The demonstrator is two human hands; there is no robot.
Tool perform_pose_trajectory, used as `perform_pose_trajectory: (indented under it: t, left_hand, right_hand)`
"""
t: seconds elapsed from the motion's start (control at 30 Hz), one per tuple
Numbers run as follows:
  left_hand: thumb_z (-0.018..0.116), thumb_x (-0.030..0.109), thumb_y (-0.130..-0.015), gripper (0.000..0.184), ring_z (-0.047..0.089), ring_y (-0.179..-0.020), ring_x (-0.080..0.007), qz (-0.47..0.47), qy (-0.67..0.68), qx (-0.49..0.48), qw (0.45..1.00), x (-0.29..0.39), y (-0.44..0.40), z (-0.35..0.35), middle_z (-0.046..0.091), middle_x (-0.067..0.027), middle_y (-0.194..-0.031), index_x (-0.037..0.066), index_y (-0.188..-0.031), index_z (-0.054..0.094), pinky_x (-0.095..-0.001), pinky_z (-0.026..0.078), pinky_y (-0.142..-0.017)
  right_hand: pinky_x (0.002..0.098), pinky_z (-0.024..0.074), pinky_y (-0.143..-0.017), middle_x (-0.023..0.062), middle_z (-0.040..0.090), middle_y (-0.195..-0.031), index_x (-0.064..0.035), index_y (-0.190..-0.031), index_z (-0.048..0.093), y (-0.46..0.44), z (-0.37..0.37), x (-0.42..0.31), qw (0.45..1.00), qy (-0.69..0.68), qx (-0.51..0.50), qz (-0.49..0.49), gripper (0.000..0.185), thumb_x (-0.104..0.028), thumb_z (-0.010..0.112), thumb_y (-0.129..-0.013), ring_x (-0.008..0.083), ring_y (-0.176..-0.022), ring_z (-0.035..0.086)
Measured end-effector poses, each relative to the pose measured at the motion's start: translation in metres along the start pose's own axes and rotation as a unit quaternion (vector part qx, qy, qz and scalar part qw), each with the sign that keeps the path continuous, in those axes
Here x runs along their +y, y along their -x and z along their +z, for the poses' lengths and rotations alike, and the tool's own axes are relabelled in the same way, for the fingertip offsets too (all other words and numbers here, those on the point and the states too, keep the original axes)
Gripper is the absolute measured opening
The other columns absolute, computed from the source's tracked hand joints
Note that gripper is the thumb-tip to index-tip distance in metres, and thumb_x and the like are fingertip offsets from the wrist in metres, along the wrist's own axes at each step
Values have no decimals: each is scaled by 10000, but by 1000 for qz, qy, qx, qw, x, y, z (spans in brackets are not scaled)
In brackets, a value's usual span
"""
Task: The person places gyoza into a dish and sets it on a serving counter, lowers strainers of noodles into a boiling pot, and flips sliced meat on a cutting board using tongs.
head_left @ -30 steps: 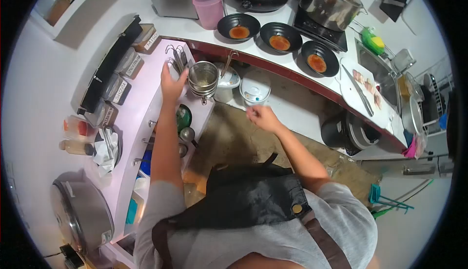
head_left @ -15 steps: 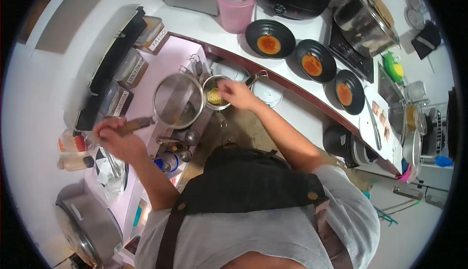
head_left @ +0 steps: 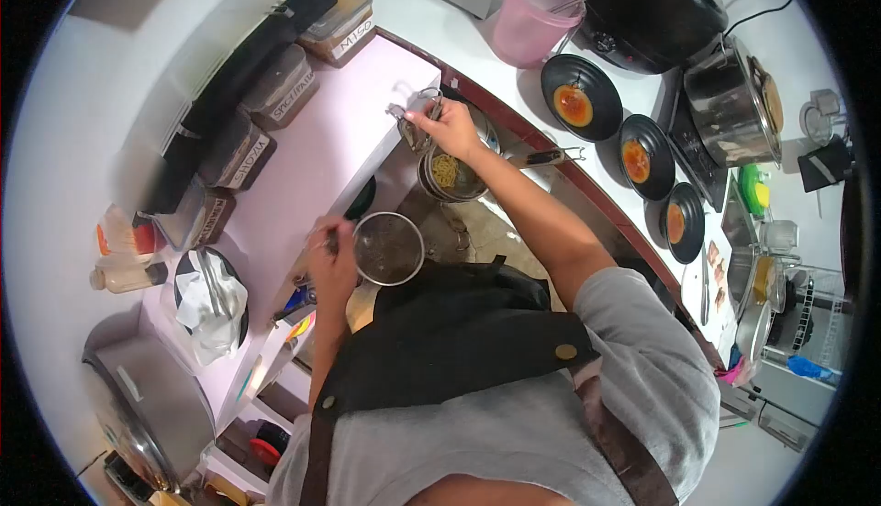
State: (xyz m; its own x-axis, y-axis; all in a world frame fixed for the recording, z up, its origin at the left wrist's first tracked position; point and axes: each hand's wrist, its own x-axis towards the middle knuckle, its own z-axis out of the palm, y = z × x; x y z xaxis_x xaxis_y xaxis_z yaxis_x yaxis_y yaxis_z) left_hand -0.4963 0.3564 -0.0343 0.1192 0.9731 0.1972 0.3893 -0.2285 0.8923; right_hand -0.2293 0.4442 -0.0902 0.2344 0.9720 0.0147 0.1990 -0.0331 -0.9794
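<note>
My left hand (head_left: 332, 242), slightly blurred, is closed by the front edge of the pink counter. It grips the handle of a round mesh strainer (head_left: 389, 249), hanging low beside the counter. My right hand (head_left: 448, 128) reaches to the counter's far corner, its fingers pinched on a shiny metal utensil (head_left: 415, 122) with looped ends; its exact kind is partly hidden. Just under my right wrist, yellow noodles (head_left: 444, 172) lie inside a round metal container (head_left: 429, 185). A long handle (head_left: 543, 158) with a wire hook rests across the white counter's edge.
Black bowls (head_left: 587, 122) with reddish-brown liquid line the white counter. A pink pitcher (head_left: 530, 24) and steel stockpot (head_left: 730, 107) stand behind. Labelled tubs (head_left: 278, 93) line the wall side. A plate with crumpled paper and tongs (head_left: 213, 300) sits on the pink counter.
The strainer in my left hand has moved down and right, away from above the pink counter. My right hand has left the noodle container for the metal utensil. The view has shifted.
</note>
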Motion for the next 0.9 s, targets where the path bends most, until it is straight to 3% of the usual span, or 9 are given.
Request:
perform_pose_trajectory:
  t: [0.17, 0.3, 0.37, 0.43, 0.53, 0.67, 0.7, 0.77, 0.9]
  left_hand:
    - [624, 121, -852, 112, 529, -666, -157, 8, 29, -97, 995, -32, -27, 40, 570, -67, -708, 16, -828, 592, -284, 433, -643]
    - [691, 150, -817, 146, 510, -605, -127, 28, 102, -291, 951, -51, -24, 65, 580, -48, -677, 25, -807, 617, -271, 430, -589]
    - [703, 142, -810, 157, 509, -609, -103, 17, 83, -300, 950, -61, -19, 79, 568, -41, -657, 18, -774, 613, -262, 425, -583]
    - [695, 137, -818, 166, 493, -580, -109, 17, 81, -223, 971, -65, -12, 89, 551, -46, -630, 13, -758, 603, -262, 417, -570]
    - [689, 140, -823, 180, 479, -569, -103, -4, 99, -189, 977, -79, -7, 87, 546, -41, -624, 11, -743, 592, -261, 410, -562]
    - [679, 144, -834, 191, 467, -559, -102, 56, 71, -133, 987, -84, 0, 70, 536, -37, -618, 8, -740, 583, -260, 404, -555]
    - [676, 146, -837, 196, 471, -557, -105, 40, 67, -130, 988, -90, 6, 67, 532, -42, -618, 3, -741, 580, -261, 404, -552]
    - [673, 147, -841, 202, 474, -556, -108, 20, 61, -127, 990, -92, 14, 63, 528, -46, -618, -2, -743, 577, -261, 404, -549]
    - [672, 155, -842, 215, 481, -558, -104, 21, 32, -82, 996, -91, 17, 61, 538, -50, -626, 0, -730, 574, -266, 403, -544]
  right_hand:
    - [260, 429, -509, 41, 570, -563, -3, -767, 617, 4, -7, -36, 992, 88, 47, -72, 352, -305, 793, -739, 72, -528, 479]
    - [243, 421, -578, -17, 560, -615, -26, -771, 606, 8, -10, -47, 996, 84, 2, -11, 355, -301, 821, -704, 67, -596, 473]
    - [249, 433, -638, -6, 583, -653, -51, -776, 627, 10, -5, -13, 992, 95, -82, -20, 334, -301, 831, -689, 67, -659, 498]
    - [307, 461, -707, 50, 628, -767, -44, -897, 618, 23, -10, 9, 982, 110, -144, -52, 277, -169, 788, -718, 141, -737, 580]
    - [410, 485, -796, 153, 625, -959, -23, -1142, 501, 53, -32, 15, 932, 273, -35, -235, 451, 36, 594, -705, 354, -868, 620]
    - [379, 506, -764, 136, 646, -988, 10, -1165, 505, 122, -81, 12, 910, 275, -300, 81, 449, 6, 605, -727, 273, -895, 644]
    - [370, 487, -856, 154, 623, -1096, 0, -1216, 492, 136, -83, 20, 865, 277, -372, 192, 544, -61, 689, -713, 261, -990, 619]
    - [388, 359, -1043, 203, 513, -1264, -35, -1358, 389, 179, -49, 39, 927, 281, -241, -55, 913, -167, 849, -581, 318, -1213, 474]
    - [306, 484, -737, 123, 643, -904, 0, -875, 600, 177, 22, 74, 990, 40, -23, -136, 252, -99, 773, -721, 210, -837, 622]
